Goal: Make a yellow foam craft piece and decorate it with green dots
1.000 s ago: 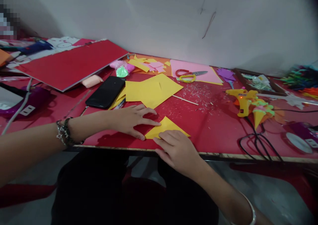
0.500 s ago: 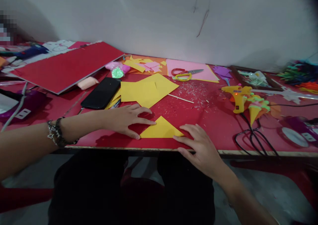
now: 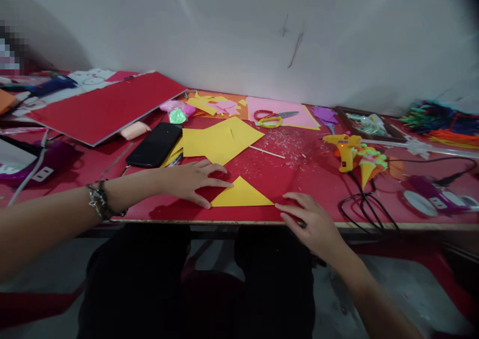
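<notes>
A yellow paper folded into a triangle (image 3: 241,194) lies near the table's front edge, its long side toward me. My left hand (image 3: 190,181) has its fingers spread, with the tips touching the triangle's left side and left corner. At the right corner is my right hand (image 3: 310,221), fingers apart and holding nothing; the fingertips are just beside the paper. Behind the triangle lie flat yellow paper sheets (image 3: 222,139), a black phone (image 3: 155,144) and a thin white stick (image 3: 267,152).
Scissors (image 3: 271,122) rest on pink paper (image 3: 258,105) near the wall. To the right stand a yellow glue gun (image 3: 344,149) with black cable and a yellow paper cone (image 3: 367,171). A red board (image 3: 108,107) leans at the left. Small shreds are scattered mid-table.
My right hand has slid right, off the triangle to its right corner. My left hand keeps its place on the paper. The view has shifted slightly.
</notes>
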### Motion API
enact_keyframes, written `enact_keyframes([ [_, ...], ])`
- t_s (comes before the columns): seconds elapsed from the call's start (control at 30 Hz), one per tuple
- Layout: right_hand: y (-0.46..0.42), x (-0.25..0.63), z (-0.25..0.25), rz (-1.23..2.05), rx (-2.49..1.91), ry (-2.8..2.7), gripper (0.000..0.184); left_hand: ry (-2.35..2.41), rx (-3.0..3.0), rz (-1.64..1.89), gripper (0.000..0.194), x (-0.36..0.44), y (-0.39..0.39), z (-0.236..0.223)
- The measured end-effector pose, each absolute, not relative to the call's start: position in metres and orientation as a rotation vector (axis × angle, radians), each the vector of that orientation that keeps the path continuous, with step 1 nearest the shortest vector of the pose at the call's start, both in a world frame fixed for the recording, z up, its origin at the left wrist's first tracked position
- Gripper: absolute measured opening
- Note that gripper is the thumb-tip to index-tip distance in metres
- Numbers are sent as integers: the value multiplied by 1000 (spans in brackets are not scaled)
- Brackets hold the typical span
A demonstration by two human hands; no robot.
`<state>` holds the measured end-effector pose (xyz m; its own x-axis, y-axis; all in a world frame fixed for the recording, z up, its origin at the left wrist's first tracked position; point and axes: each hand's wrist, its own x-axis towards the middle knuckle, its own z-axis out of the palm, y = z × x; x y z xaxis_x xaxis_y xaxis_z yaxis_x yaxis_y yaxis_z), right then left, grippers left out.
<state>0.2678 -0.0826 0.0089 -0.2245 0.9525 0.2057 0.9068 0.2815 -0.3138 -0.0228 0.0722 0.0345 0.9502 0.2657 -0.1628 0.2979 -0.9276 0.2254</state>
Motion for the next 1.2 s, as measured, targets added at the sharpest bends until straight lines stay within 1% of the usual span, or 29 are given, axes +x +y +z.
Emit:
enact_keyframes([
  [0.13, -78, 251, 13, 239, -1700, -2136, 26, 508, 2788, -165, 70, -23, 69, 37],
  [0.17, -77, 244, 14, 235, -1699, -2111, 31, 541, 2770, -180, 72, -23, 67, 38],
  [0.23, -73, 229, 15, 216, -1698, -2077, 50, 616, 2730, -203, 74, -22, 62, 39],
  [0.3, -68, 216, 15, 198, -1718, -2089, 58, 682, 2683, -168, 73, -19, 56, 38],
  [0.4, -59, 202, 13, 189, -1742, -2137, 54, 720, 2611, 85, 65, -7, 44, 30],
  [0.53, -50, 192, 12, 192, -1745, -2132, 49, 843, 2481, 486, 39, 13, 31, 21],
  [0.67, -46, 188, 19, 178, -1722, -2109, 47, 909, 2325, 652, 18, 24, 31, 23],
  [0.77, -45, 190, 31, 235, -1618, -2087, 44, 757, 2294, 785, 18, 24, 36, 32],
  [0.83, -44, 191, 38, 202, -1599, -2101, 47, 645, 2264, 855, 19, 21, 40, 36],
  [0.93, -42, 191, 41, 168, -1657, -2161, 56, 541, 2178, 854, 17, 12, 43, 39],
  [1.0, -40, 190, 40, 219, -1666, -2200, 58, 502, 2093, 809, 16, 5, 44, 39],
  [1.1, -37, 190, 39, 317, -1608, -2188, 54, 478, 1935, 794, 16, -2, 42, 39],
  [1.2, -35, 191, 41, 439, -1535, -2118, 47, 454, 1781, 884, 17, -4, 40, 38],
])
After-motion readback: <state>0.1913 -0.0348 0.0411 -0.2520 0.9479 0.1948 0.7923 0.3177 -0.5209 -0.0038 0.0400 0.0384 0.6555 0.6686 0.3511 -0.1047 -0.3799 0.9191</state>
